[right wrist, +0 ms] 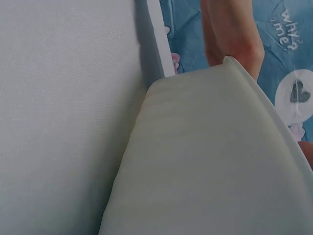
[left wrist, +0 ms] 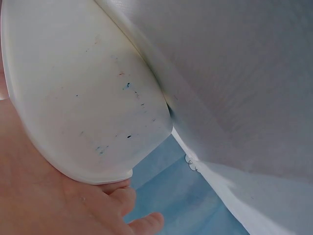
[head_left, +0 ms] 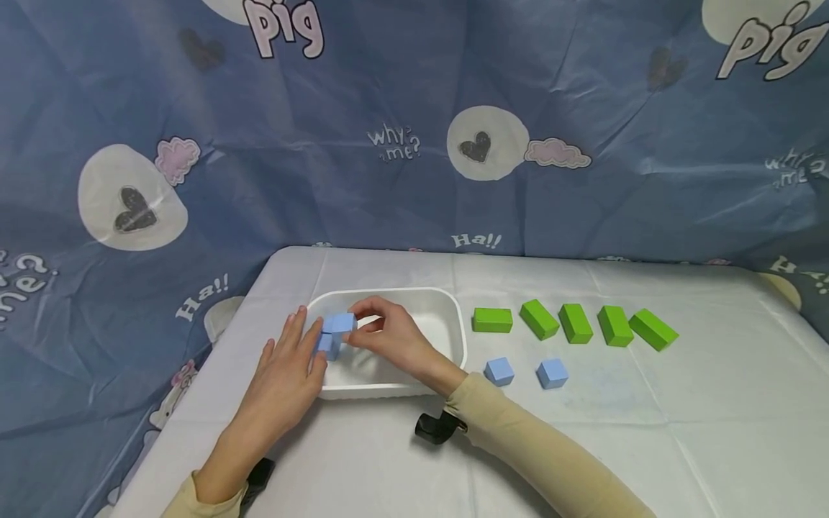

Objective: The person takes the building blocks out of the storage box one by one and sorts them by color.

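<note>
Closest to the lens, at the lower left, is your left sleeve (head_left: 207, 501), a black device (head_left: 259, 477) by its wrist. Beyond it your left hand (head_left: 281, 378) reaches over the left end of the white tray (head_left: 372, 370), fingers extended and grasping nothing; whether they press on the blocks you can't tell from here. Just beside its thumb, inside the tray, sits a blue block (head_left: 325, 348). Next to it your right hand (head_left: 395, 334) pinches the held block (head_left: 343, 324), also blue, between thumb and fingers, at the tray's left end. Another black device (head_left: 435, 429) hangs below your right wrist, and your right sleeve (head_left: 544, 450) runs to the lower right. Past the tray, two loose blue cubes (head_left: 499, 371) (head_left: 553, 374) lie apart on the white cloth (head_left: 712, 410); behind them five green blocks (head_left: 576, 324) form a row, the rightmost two nearly touching.
</note>
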{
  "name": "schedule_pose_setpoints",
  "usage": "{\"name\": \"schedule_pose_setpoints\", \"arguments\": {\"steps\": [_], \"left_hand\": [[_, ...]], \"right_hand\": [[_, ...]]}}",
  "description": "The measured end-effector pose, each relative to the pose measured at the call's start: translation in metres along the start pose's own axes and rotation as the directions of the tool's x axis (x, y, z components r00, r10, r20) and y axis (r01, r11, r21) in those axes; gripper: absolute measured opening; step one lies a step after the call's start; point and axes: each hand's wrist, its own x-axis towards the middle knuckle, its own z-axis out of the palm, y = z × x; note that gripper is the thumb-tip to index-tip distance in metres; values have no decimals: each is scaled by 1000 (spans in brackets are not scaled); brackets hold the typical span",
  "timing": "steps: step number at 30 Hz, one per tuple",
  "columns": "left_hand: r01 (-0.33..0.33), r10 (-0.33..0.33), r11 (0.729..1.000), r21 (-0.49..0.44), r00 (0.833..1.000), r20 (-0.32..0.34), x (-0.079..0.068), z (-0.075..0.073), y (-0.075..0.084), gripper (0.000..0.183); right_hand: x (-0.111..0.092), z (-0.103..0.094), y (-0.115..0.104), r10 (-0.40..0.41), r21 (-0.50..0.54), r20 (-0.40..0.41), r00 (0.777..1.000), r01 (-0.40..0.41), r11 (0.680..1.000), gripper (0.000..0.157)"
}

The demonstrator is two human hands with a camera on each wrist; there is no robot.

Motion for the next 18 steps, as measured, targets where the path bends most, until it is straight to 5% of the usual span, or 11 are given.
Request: {"name": "schedule_pose_setpoints", "arguments": {"steps": [18], "left_hand": [[1,-1,1000,9,1000,3,0,-1,1,55]], "right_hand": [[-14,-25,-9,-203,-49,34,979,204,978,33]]}}
